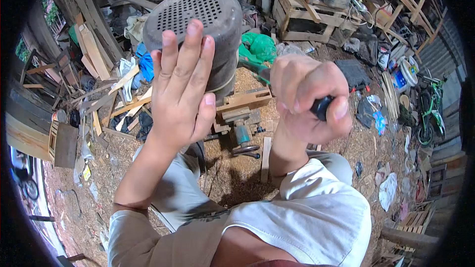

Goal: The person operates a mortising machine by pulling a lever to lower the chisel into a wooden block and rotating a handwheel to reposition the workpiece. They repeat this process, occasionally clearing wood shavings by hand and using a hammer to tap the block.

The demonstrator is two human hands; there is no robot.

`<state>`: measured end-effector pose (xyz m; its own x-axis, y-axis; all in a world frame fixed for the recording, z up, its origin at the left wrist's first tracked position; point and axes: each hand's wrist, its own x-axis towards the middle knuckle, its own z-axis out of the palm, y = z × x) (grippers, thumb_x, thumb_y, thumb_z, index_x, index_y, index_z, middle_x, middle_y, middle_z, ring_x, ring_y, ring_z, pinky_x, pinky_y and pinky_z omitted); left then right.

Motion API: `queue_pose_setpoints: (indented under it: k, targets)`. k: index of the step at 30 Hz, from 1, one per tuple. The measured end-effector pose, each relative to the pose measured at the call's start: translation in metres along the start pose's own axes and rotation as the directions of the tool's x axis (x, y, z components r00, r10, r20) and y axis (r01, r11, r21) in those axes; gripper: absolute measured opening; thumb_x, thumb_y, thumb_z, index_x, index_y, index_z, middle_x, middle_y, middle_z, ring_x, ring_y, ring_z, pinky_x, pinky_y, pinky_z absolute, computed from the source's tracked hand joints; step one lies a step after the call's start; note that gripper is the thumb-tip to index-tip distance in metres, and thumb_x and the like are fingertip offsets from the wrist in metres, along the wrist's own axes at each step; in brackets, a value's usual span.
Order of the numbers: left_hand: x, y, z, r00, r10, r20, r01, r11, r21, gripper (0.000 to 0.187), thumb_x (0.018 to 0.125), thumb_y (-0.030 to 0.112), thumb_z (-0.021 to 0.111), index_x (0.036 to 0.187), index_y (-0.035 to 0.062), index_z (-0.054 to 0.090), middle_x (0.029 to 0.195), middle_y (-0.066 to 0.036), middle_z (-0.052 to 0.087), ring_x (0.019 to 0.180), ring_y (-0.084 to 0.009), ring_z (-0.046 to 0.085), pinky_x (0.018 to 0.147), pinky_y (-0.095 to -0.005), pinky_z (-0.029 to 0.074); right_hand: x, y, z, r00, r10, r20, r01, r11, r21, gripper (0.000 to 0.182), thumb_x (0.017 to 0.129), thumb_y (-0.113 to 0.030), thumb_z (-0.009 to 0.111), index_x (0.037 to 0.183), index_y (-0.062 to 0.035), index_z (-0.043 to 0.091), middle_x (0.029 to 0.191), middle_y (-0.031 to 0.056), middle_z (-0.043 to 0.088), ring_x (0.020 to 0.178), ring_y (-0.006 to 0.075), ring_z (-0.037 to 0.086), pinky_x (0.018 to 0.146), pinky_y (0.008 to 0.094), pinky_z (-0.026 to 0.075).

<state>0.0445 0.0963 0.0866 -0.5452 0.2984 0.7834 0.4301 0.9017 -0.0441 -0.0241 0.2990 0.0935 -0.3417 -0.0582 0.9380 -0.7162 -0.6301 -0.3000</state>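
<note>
A dark cylindrical metal housing (230,44), its end pierced by rows of small holes, stands upright in front of me. My left hand (180,86) lies flat against its near side, fingers stretched upward and back of the hand toward me. To the right, my right hand (312,99) is wrapped in a fist around a black rounded handle (322,108). Only the handle's end shows; what it joins is hidden behind the fist. Below the housing is a wooden piece (247,99) above a teal metal vise (242,133) with a dark handwheel (246,149).
Sawdust and wood scraps cover the floor (217,183). Loose boards (94,52) lean at left, with a wooden box (66,144) below. A green plastic bag (260,47) and a wooden crate (309,17) lie behind. At right are a white bucket (405,76) and a green bicycle (431,113).
</note>
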Motion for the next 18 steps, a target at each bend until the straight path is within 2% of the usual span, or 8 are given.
queue_pose_setpoints:
  k: [3,5,10,13,15,18]
  targets:
    - [0.002,-0.001,-0.003,0.999,-0.01,0.036,0.01,1.0,0.014,0.061,0.098,0.021,0.041,0.155,-0.002,0.048,0.168,-0.019,0.035,0.161,-0.0389,0.015,0.129,-0.0492,0.001,-0.004,0.001,0.003,1.0,0.005,-0.012,-0.005,1.0,0.0,0.048,0.105,-0.047,0.041,0.078,-0.0092,0.051,0.053,-0.0006,0.047,0.041,0.0127,0.039,0.042,0.0299,0.029]
    - [-0.004,-0.001,-0.002,0.999,-0.002,0.036,0.001,1.0,0.024,0.062,0.098,0.021,0.041,0.155,-0.0016,0.048,0.168,-0.019,0.035,0.161,-0.0384,0.015,0.129,-0.0493,0.002,-0.014,-0.003,0.011,0.99,-0.042,-0.137,0.046,0.999,0.029,0.048,0.097,-0.042,0.05,0.066,-0.0051,0.049,0.052,0.0036,0.046,0.041,0.0187,0.041,0.044,0.0345,0.029]
    - [-0.004,0.004,0.001,0.999,0.017,-0.031,-0.016,0.999,0.035,0.063,0.096,0.02,0.043,0.155,-0.0002,0.048,0.168,-0.018,0.035,0.161,-0.0376,0.015,0.13,-0.0489,0.002,-0.024,-0.013,0.009,0.996,-0.057,-0.074,0.057,0.998,-0.002,0.047,0.098,-0.04,0.048,0.067,-0.0054,0.049,0.051,0.0042,0.045,0.04,0.0207,0.04,0.044,0.0358,0.028]
    - [-0.006,0.003,-0.004,1.0,0.008,0.013,-0.009,0.999,0.036,0.065,0.094,0.019,0.043,0.156,0.0003,0.048,0.169,-0.017,0.034,0.161,-0.0373,0.015,0.13,-0.0483,0.002,-0.032,-0.012,0.01,0.992,-0.099,-0.073,0.099,0.995,-0.001,0.047,0.098,-0.04,0.048,0.067,-0.005,0.048,0.051,0.0046,0.044,0.041,0.0207,0.039,0.045,0.0355,0.029]
    - [-0.004,0.002,-0.006,0.998,0.049,0.05,-0.052,0.996,0.072,0.064,0.097,0.02,0.04,0.156,-0.0046,0.044,0.168,-0.023,0.032,0.161,-0.0389,0.013,0.129,-0.0483,0.005,-0.035,-0.011,0.012,0.992,-0.093,-0.084,0.094,0.996,0.006,0.047,0.097,-0.04,0.049,0.066,-0.005,0.048,0.051,0.0047,0.044,0.041,0.0206,0.039,0.045,0.0352,0.029]
    - [0.001,0.001,-0.006,0.999,0.044,0.031,-0.045,0.998,0.038,0.066,0.095,0.019,0.042,0.158,-0.0024,0.043,0.169,-0.021,0.031,0.161,-0.0384,0.015,0.129,-0.048,0.006,-0.033,-0.01,0.007,0.994,-0.071,-0.088,0.073,0.997,0.018,0.046,0.095,-0.04,0.05,0.066,-0.0049,0.047,0.051,0.0049,0.044,0.042,0.0204,0.039,0.046,0.0348,0.028]
